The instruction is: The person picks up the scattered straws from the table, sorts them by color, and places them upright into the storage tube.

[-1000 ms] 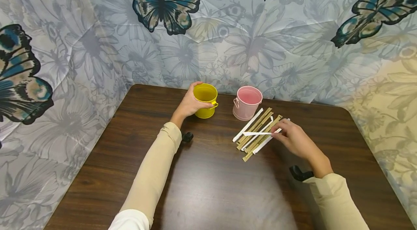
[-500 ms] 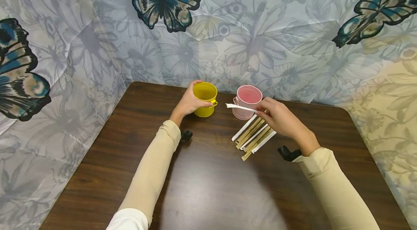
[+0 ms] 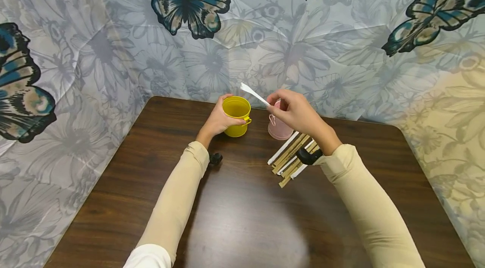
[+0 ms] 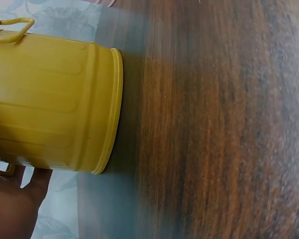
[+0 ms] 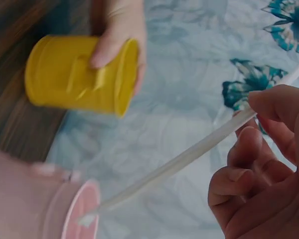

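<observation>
My left hand (image 3: pixel 220 119) grips a small yellow metal bucket (image 3: pixel 237 129) by its rim and side. It stands upright on the table, and its side handle shows near the thumb. Between thumb and fingers my right hand (image 3: pixel 297 112) pinches a white paper-wrapped straw (image 3: pixel 254 94), raised above the table and tilted, with one end up and left. The right hand partly covers a pink bucket (image 3: pixel 279 129) behind it. In the right wrist view the straw's far end overlaps the mouth of the pink bucket (image 5: pixel 20 194); whether they touch I cannot tell.
Several wrapped straws, white and brown, lie side by side in a slanted bunch of straws (image 3: pixel 289 152) below the pink bucket, partly hidden by the right wrist's black camera mount (image 3: pixel 308 156). A butterfly-print cloth (image 3: pixel 212 65) hangs behind the dark wooden table (image 3: pixel 242 217).
The right hand has lifted the white straw off the bunch and carried it up and left, past the pink bucket towards the yellow one. The left hand keeps its hold on the yellow bucket.
</observation>
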`<action>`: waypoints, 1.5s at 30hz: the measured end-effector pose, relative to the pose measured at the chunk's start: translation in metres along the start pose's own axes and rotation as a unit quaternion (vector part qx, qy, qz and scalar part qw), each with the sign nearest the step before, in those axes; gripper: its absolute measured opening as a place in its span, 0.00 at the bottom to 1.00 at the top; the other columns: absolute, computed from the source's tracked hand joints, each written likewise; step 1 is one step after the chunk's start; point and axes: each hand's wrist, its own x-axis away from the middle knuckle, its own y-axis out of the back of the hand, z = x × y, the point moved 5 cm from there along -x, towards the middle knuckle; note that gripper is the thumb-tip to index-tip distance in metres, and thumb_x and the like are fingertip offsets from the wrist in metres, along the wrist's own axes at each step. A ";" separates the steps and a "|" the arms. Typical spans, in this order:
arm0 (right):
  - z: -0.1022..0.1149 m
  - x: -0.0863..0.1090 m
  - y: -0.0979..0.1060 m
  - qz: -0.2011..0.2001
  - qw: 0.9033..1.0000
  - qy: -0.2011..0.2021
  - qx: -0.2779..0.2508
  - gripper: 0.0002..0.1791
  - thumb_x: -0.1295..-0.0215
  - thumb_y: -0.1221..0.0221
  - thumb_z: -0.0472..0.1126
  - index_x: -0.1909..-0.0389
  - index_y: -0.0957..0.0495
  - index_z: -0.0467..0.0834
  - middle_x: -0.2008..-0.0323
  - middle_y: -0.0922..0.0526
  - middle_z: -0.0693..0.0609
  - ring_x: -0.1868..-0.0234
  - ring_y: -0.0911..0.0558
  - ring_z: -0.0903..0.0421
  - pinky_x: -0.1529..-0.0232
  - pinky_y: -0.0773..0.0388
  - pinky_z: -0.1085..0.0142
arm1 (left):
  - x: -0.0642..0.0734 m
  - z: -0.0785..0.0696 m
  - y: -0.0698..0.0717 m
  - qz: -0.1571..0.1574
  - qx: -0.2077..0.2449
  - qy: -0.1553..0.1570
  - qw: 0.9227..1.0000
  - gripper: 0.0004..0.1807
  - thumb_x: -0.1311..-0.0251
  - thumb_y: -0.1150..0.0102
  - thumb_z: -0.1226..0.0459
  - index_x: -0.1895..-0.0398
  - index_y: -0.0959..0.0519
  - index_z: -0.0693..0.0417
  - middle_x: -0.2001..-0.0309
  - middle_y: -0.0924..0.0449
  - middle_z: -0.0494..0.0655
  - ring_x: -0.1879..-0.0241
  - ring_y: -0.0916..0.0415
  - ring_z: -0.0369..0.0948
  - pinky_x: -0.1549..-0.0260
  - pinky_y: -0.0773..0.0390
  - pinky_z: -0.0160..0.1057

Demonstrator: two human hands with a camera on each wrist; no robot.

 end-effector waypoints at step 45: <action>-0.004 -0.055 -0.076 0.006 0.998 -0.024 -0.053 0.14 0.34 0.32 0.40 0.50 0.19 0.42 0.54 0.14 0.45 0.72 0.25 0.52 0.69 0.27 0.67 | -0.003 0.006 0.000 0.017 0.011 -0.033 0.999 0.55 0.54 0.18 0.63 0.24 0.43 0.48 0.32 0.32 0.48 0.37 0.28 0.46 0.33 0.28 0.45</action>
